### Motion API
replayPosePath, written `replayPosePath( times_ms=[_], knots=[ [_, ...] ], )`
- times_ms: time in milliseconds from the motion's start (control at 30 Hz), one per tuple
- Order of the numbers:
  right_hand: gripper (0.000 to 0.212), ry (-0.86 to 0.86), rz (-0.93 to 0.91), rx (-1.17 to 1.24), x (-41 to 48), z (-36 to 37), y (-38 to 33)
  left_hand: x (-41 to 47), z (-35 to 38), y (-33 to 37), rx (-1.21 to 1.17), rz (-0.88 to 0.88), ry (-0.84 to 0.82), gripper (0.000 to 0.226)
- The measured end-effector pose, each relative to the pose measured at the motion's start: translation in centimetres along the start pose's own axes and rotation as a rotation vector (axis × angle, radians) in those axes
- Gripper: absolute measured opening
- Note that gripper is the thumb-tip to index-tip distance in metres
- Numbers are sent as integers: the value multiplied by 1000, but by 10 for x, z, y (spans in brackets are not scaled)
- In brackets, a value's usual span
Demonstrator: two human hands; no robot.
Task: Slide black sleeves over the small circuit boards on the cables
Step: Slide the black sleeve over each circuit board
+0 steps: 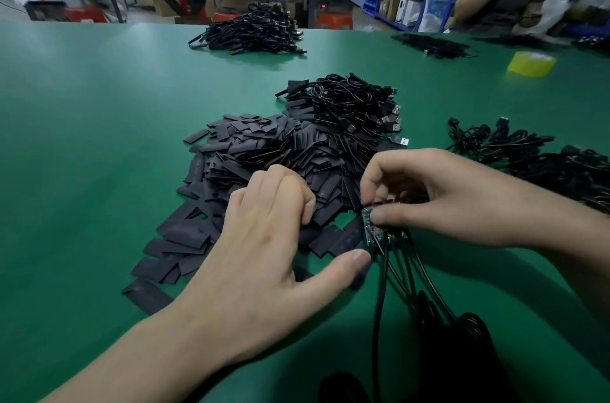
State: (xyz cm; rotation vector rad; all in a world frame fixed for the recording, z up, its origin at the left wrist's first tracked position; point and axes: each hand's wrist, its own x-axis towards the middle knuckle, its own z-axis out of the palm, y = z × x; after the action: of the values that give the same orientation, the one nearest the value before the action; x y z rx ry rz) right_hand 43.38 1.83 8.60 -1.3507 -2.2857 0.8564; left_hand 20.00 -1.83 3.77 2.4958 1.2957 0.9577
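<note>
A heap of flat black sleeves (264, 158) lies on the green table (99, 138) in front of me. My left hand (264, 237) rests on the near edge of the heap with its fingers curled down into the sleeves and its thumb stretched to the right. Whether it holds a sleeve is hidden. My right hand (439, 198) pinches a small bunch of green circuit boards (371, 227) between thumb and fingers. Their black cables (406, 284) trail down toward me.
A pile of cables with USB plugs (356, 105) lies behind the sleeves. More cable piles sit at the right (528, 155) and far back (254, 31). A yellow tape roll (531, 63) is at the back right. People sit beyond the table.
</note>
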Motion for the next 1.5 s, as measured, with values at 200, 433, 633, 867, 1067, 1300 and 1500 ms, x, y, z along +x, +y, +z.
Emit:
replayPosePath(
  times_ms=[200, 433, 633, 867, 1067, 1300, 1500],
  knots=[
    [23, 174, -115, 425, 2, 32, -7, 5, 3, -3, -220, -62, -46, 25],
    [22, 209, -9, 464, -2, 40, 0, 7, 2, -7, -503, -185, -8, 22],
    [20, 160, 12, 581, -2, 47, 1, 10, 0, -4, -735, -266, 19, 7],
    [20, 193, -67, 619, -3, 49, -6, 11, -7, -3, -947, -355, -25, 9],
    [10, 145, -32, 811, -2, 54, -2, 11, -7, -1, -1075, -400, -48, 12],
    [6, 46, -46, 967, -1, 57, 1, 11, -9, -1, -1127, -445, -65, 21],
    [15, 13, -173, 1210, -3, 42, 3, 10, -6, -1, -992, -461, 32, 13]
  ],
)
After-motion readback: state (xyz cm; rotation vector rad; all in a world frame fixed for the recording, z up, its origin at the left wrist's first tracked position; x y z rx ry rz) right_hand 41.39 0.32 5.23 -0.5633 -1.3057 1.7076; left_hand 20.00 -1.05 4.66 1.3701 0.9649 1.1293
